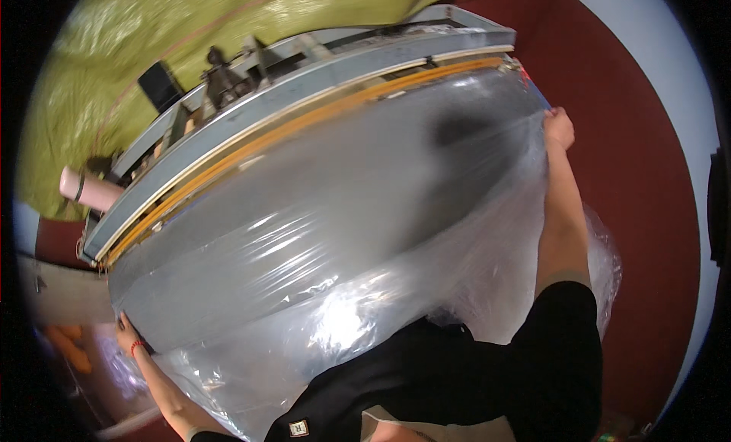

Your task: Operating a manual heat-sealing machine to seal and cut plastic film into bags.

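Note:
A large clear plastic sheet [335,320] lies spread over a long grey work surface [320,160], with glossy creases across its middle. At the far right corner, my right hand [560,128] is closed on the sheet's edge, and folds fan out from its fingers. Off to the near left, my left hand [128,337], a red bracelet at its wrist, is closed at the sheet's left edge; its fingertips show only in part. Loose plastic hangs down between the surface and my body.
A grey metal frame [304,75] with an orange strip [320,113] borders the far side. On it are dark metal fittings [222,80], a black rectangular object [160,86] and a pink bottle [90,189]. Yellow-green sheeting [190,23] lies beyond; dark red floor [647,213] is at right.

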Demonstrator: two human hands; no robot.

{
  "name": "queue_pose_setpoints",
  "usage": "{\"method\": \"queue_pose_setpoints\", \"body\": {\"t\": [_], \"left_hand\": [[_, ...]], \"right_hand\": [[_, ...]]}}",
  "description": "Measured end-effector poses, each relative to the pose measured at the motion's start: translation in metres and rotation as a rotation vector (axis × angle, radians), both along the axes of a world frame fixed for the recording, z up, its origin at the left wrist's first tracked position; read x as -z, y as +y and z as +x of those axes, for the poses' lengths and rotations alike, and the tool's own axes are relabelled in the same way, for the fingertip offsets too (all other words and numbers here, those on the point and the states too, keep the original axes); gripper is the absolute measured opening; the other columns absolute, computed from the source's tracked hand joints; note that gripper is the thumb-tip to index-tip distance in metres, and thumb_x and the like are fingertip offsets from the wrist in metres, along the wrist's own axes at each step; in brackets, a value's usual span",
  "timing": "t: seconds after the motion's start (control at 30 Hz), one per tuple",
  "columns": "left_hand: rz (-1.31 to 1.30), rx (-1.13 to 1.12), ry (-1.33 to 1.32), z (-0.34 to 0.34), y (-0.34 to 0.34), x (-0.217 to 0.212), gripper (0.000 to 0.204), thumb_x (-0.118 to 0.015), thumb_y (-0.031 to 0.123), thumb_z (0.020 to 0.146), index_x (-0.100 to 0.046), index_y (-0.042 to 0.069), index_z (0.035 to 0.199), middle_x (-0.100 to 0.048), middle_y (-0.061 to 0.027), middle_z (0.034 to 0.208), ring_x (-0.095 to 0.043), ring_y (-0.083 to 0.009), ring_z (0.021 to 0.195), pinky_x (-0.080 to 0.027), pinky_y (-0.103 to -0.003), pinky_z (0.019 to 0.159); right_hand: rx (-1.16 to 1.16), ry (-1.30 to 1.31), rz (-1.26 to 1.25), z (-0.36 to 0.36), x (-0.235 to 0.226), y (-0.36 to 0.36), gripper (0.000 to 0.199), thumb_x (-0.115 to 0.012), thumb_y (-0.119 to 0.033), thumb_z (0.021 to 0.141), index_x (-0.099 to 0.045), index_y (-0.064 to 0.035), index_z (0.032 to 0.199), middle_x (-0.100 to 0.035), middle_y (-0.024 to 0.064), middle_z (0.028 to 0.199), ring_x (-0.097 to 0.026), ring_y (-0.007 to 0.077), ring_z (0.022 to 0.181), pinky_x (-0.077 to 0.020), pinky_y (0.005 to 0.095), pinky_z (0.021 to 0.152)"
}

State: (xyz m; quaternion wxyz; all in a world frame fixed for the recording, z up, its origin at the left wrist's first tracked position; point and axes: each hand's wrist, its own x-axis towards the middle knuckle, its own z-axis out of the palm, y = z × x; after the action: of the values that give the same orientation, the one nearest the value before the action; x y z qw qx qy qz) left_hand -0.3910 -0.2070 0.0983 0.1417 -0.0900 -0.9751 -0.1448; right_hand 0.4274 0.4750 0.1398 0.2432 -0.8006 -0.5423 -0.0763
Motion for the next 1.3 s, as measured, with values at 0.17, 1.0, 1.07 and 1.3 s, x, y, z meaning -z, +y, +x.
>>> {"method": "queue_pose_setpoints", "body": {"t": [0.17,1.0,1.07,1.3], "left_hand": [[0.385,0.405,0.167,0.121,0.169,-0.051,0.033,-0.051,0.027,0.083,-0.055,-0.001,0.099,-0.058,-0.0094,0.098,-0.053,-0.0167,0.088,-0.042,-0.030,0.079],[0.646,1.780,-2.219,0.647,0.516,-0.094,0.029,-0.059,0.013,0.074,-0.052,-0.002,0.097,-0.055,-0.0043,0.080,-0.051,-0.0111,0.064,-0.041,-0.022,0.064],[0.818,1.944,-2.053,0.602,0.478,-0.104,0.031,-0.059,0.018,0.073,-0.050,0.000,0.098,-0.054,-0.0040,0.079,-0.051,-0.0129,0.067,-0.041,-0.024,0.067],[1.799,1.771,-1.494,0.405,0.311,-0.102,0.050,-0.059,0.012,0.070,-0.039,0.008,0.115,-0.049,0.0004,0.071,-0.049,-0.0102,0.068,-0.043,-0.028,0.070]], "right_hand": [[-0.046,-0.068,0.000,0.011,0.007,0.009,0.024,-0.051,-0.029,0.077,-0.055,-0.0094,0.091,-0.060,0.0133,0.088,-0.057,0.0312,0.085,-0.0454,0.0420,0.071],[-0.160,0.063,0.089,0.022,0.009,0.011,0.019,-0.051,-0.024,0.079,-0.054,-0.0059,0.084,-0.061,0.0143,0.076,-0.059,0.0318,0.075,-0.0457,0.0419,0.066],[-0.164,0.054,0.066,0.021,0.007,0.009,0.022,-0.049,-0.027,0.080,-0.054,-0.0070,0.087,-0.061,0.0143,0.081,-0.059,0.0308,0.079,-0.0457,0.0410,0.069],[-0.132,-0.051,-0.018,0.015,0.003,0.003,0.027,-0.046,-0.032,0.080,-0.054,-0.0099,0.093,-0.059,0.0133,0.091,-0.057,0.0321,0.086,-0.0444,0.0436,0.072]]}}
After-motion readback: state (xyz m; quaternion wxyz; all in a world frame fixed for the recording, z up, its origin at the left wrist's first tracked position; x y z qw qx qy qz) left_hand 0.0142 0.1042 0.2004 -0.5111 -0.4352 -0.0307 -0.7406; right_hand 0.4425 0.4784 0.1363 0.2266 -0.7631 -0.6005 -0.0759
